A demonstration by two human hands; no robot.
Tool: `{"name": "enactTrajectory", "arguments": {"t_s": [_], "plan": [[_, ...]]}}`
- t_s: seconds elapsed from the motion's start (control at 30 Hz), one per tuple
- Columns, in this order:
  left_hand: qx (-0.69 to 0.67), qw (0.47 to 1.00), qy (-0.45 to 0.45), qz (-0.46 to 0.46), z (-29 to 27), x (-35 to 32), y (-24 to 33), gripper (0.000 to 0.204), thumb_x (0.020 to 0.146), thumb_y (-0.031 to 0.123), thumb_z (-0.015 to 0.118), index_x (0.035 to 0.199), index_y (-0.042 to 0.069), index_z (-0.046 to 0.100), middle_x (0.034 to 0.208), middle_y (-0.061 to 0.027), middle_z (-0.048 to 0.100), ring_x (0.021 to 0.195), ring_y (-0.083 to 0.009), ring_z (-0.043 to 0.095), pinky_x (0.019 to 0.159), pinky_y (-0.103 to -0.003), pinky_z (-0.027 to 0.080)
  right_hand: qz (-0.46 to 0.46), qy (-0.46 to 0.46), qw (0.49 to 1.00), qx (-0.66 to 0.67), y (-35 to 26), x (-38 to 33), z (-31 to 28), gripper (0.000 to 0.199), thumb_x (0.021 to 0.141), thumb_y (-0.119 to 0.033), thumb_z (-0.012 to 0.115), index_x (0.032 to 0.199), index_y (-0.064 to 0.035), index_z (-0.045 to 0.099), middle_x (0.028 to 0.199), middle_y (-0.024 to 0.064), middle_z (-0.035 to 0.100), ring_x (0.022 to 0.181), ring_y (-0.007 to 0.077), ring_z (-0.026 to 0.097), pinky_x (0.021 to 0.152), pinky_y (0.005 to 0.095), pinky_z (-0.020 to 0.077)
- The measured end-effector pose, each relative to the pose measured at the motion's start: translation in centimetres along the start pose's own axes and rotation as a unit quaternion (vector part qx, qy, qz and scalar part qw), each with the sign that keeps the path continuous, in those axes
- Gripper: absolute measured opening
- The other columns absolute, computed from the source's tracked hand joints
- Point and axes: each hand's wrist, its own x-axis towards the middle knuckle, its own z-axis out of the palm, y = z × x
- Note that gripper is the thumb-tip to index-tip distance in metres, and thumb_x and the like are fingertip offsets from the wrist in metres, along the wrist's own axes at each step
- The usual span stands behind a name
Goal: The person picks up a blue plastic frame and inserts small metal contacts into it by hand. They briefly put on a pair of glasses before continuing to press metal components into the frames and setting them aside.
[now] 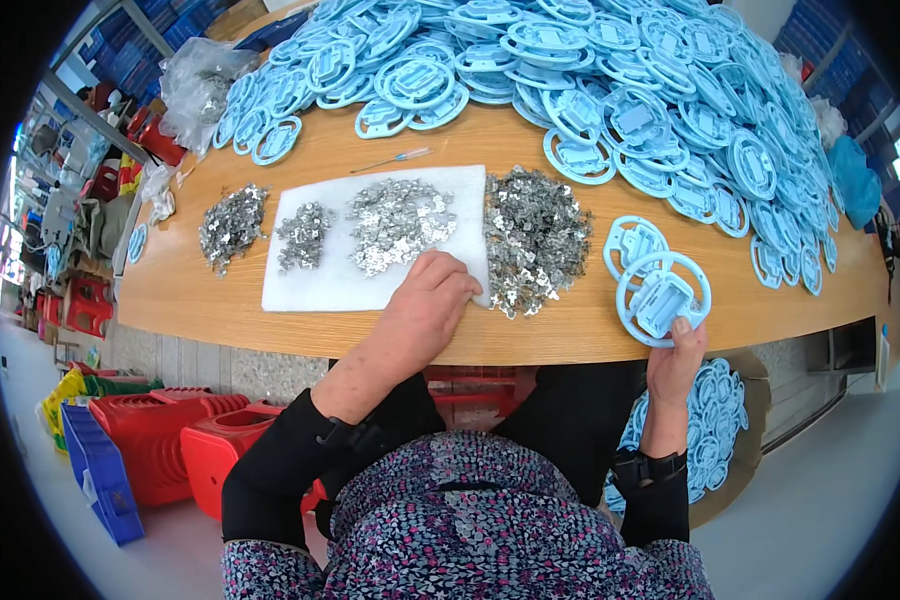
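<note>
My left hand (pixel 425 308) rests at the front right of a white foam pad (pixel 320 292), its fingers curled together. Whatever they may hold is hidden. On the pad lie a shiny heap of small metal clips (pixel 395 222) and a smaller heap of metal pieces (pixel 305 237). Just right of the pad, near my left fingertips, is a darker heap of metal pieces (pixel 532 240). My right hand (pixel 676 365) grips a light-blue round plastic part (pixel 662 303) by its near rim, thumb on top. It overlaps another blue plastic part (pixel 632 240) on the table.
A large pile of blue plastic parts (pixel 650 110) covers the table's far side and right. Another metal heap (pixel 232 228) and a thin pointed tool (pixel 392 160) lie on the wooden table (pixel 200 310). Below right stands a carton (pixel 755 400) of blue parts; red stools (pixel 220 455) are left.
</note>
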Motion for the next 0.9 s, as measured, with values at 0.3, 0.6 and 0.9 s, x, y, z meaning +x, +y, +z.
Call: {"name": "enactTrajectory", "arguments": {"t_s": [0.3, 0.6, 0.9], "plan": [[-0.013, 1.0, 0.013, -0.013, -1.8, 0.3, -0.5, 0.008, 0.084, 0.003, 0.065, 0.091, 0.004, 0.064, 0.092, -0.012, 0.057, 0.094, -0.032, 0.056, 0.081, -0.04, 0.049, 0.005, -0.031, 0.999, 0.031, 1.0, 0.4, -0.5, 0.049, 0.089, -0.021, 0.062, 0.13, 0.0039, 0.05, 0.124, 0.0109, 0.059, 0.114, 0.0198, 0.058, 0.101, 0.0359, 0.0435], [0.303, 0.948, 0.01, -0.091, -5.0, 10.7, -9.8, 0.014, 0.086, 0.014, 0.061, 0.091, 0.007, 0.072, 0.091, -0.0089, 0.068, 0.096, -0.0268, 0.061, 0.082, -0.041, 0.05, 0.011, -0.038, 0.999, 0.005, 0.7, 0.4, -1.2, 0.05, 0.089, -0.023, 0.061, 0.129, 0.0043, 0.049, 0.121, 0.0126, 0.059, 0.11, 0.0213, 0.059, 0.098, 0.0371, 0.0462], [0.341, 0.913, -0.1, -0.203, -3.7, 13.8, -15.6, 0.019, 0.085, 0.015, 0.059, 0.095, 0.01, 0.075, 0.102, -0.0111, 0.073, 0.099, -0.0298, 0.067, 0.089, -0.045, 0.047, 0.023, -0.024, 0.999, -0.024, 0.2, 0.4, -0.8, 0.052, 0.091, -0.026, 0.06, 0.13, 0.0048, 0.048, 0.121, 0.0131, 0.059, 0.111, 0.0212, 0.057, 0.098, 0.037, 0.0438]]}}
